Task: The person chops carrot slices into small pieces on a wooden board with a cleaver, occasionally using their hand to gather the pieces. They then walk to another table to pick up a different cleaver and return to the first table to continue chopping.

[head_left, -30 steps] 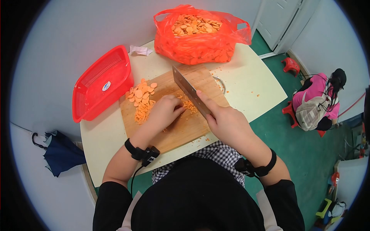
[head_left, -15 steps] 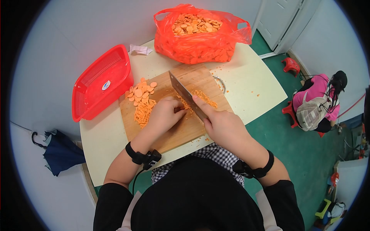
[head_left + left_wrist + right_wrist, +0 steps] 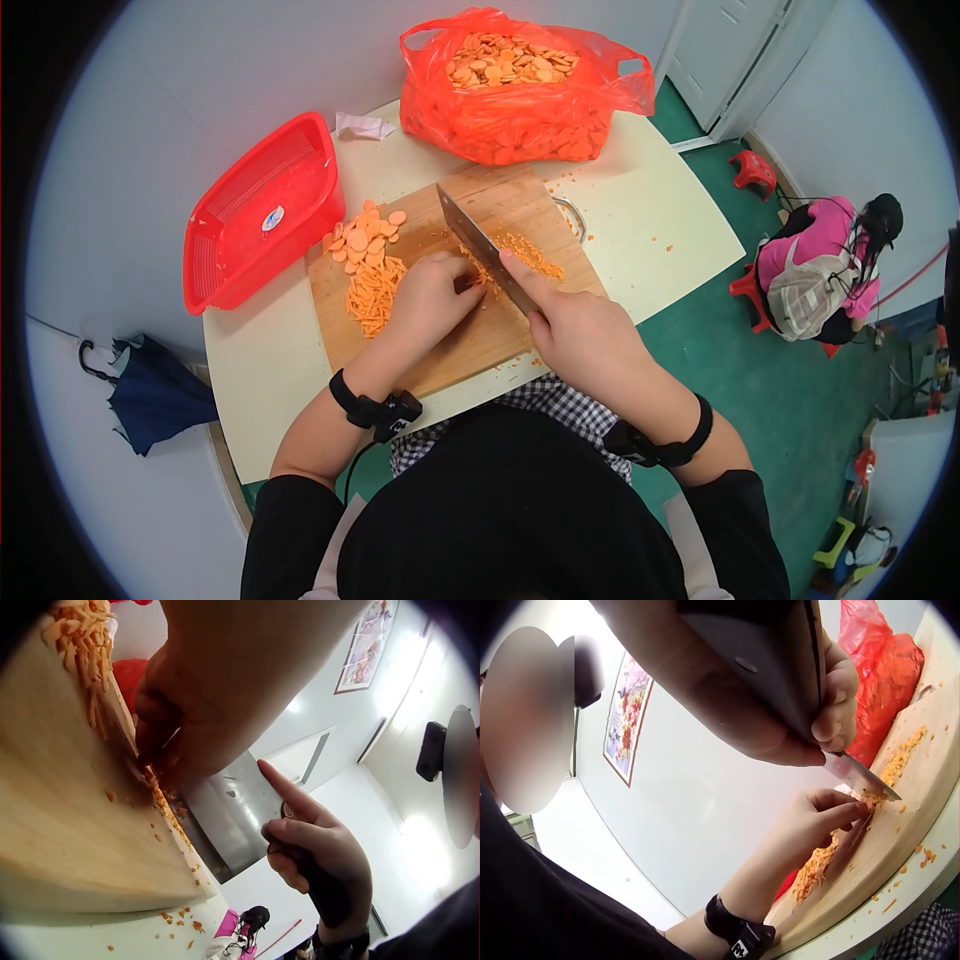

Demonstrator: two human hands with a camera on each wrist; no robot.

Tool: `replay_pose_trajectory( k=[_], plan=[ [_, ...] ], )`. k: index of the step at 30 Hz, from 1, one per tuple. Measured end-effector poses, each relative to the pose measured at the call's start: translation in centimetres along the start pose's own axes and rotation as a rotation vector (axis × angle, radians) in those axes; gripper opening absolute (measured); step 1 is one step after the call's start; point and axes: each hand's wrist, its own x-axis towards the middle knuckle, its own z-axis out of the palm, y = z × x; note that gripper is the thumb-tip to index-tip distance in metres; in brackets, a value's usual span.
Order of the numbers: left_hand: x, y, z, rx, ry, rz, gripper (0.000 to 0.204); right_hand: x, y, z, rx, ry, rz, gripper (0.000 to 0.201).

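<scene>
A broad steel cleaver with a dark handle (image 3: pixel 478 248) stands edge-down on the pale wooden cutting board (image 3: pixel 470 340), its blade running from far left to near right; beneath it lies a small clump of orange carrot shreds (image 3: pixel 482 275), fine and bright; a strip of diced orange bits (image 3: pixel 535 255) lies just right of the blade, a loose heap of carrot matchsticks (image 3: pixel 372 293) sits left of the hands, and a pile of round carrot slices (image 3: pixel 362 240) lies beyond that at the board's far left corner.

The right hand (image 3: pixel 580 335) is wrapped round the cleaver's handle, forefinger stretched along the blade's flat; the left hand (image 3: pixel 430 300) presses down on the carrot clump with fingers curled under, knuckles touching the blade's left face; in the left wrist view the fingertips (image 3: pixel 154 754) pinch the shreds against the wood.

The board lies on a cream tabletop (image 3: pixel 650 215); a red plastic basket (image 3: pixel 262 225) sits at the left edge, touching the board; a red plastic bag full of carrot slices (image 3: pixel 520 85) stands at the far side, a crumpled white tissue (image 3: pixel 362 126) to its left; the floor is green (image 3: pixel 780 400); a folded dark blue umbrella (image 3: pixel 150 395) lies at left; a second person in a pink top (image 3: pixel 825 265) crouches at right beside small red stools (image 3: pixel 755 170).
</scene>
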Motion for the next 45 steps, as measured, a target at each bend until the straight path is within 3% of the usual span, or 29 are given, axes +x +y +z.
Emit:
replay_pose_trajectory(
  k=[5, 15, 17, 24, 26, 42, 45],
  plan=[
    [0.0, -0.7, 0.6, 0.05, 0.095, 0.102, 0.014, 0.1, 0.2, 0.6, 0.01, 0.019, -0.032, 0.06],
    [0.0, -1.0, 1.1, 0.019, 0.097, 0.132, 0.012, 0.7, 0.6, 2.0, 0.017, 0.018, -0.021, 0.06],
    [0.1, -1.1, 1.2, -0.048, 0.1, 0.044, 0.013, 1.1, 0.9, 1.6, 0.04, 0.005, 0.012, 0.061],
    [0.1, -1.1, 0.3, -0.048, 0.147, 0.006, 0.017, 0.1, 1.0, -0.1, 0.051, 0.01, 0.053, 0.063],
    [0.2, -0.8, -0.2, 0.016, 0.069, -0.028, 0.02, 0.0, 1.0, -0.1, 0.057, 0.012, 0.056, 0.062],
    [0.2, -1.1, 0.7, 0.058, 0.118, 0.049, 0.018, 1.9, 0.7, 1.7, 0.039, 0.01, 0.015, 0.061],
    [-0.1, -0.9, 0.2, 0.034, 0.079, -0.013, 0.019, 1.2, 0.6, 1.1, 0.044, 0.031, 0.027, 0.062]
  ],
)
